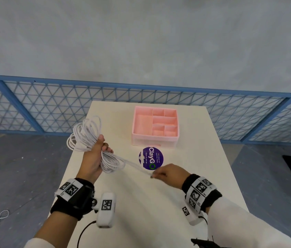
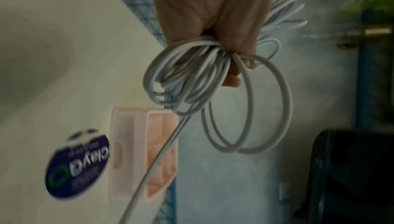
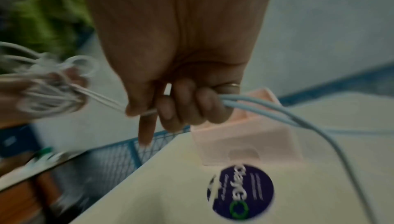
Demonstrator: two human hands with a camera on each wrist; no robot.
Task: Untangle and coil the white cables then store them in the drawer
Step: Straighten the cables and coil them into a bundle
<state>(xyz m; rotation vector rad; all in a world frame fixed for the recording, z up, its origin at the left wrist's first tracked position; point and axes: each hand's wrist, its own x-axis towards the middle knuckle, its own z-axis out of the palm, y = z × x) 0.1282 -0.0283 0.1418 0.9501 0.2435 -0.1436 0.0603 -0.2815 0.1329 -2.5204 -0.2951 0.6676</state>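
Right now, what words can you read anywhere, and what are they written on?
"ClayGO": big white letters, the O a green ring, on the round purple sticker stuck to the table.
Small white lines beside it on that sticker: too small to read surely.
Black-and-white square codes on the wrist bands: patterns, no words.

A round purple sticker (image 1: 151, 158) on the white table (image 1: 159, 203), in the middle of the head view just below the pink drawer box (image 1: 154, 126), reads "ClayGO" in large white letters, the O drawn as a green ring. Its smaller lines read roughly "Clean as you go" and "Let's keep our …  clean"; the middle word is too small to read
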